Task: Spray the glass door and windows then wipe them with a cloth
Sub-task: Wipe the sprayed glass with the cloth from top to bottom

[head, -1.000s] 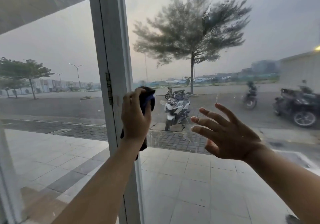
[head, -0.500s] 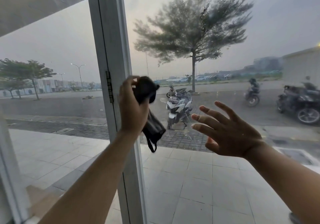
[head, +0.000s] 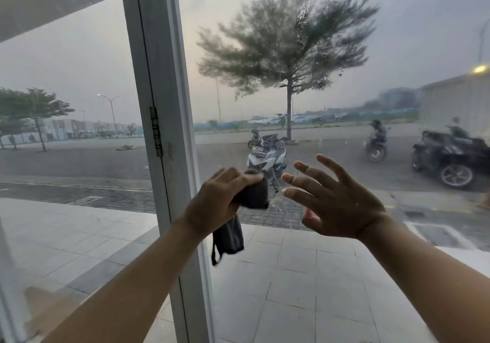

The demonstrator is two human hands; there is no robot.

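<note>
Dark cloth (head: 254, 195) in the grip of the left hand (head: 214, 206); right hand (head: 342, 204) splayed, empty, alongside.

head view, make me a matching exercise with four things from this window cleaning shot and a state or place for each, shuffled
Column one
1. left hand
2. right hand
3. hinge
4. white scooter

Column two
a. fingers spread, holding nothing
b. fixed on the white frame
c. grips the dark cloth
d. parked outside near the tree

Pairs: 1-c, 2-a, 3-b, 4-d
</note>
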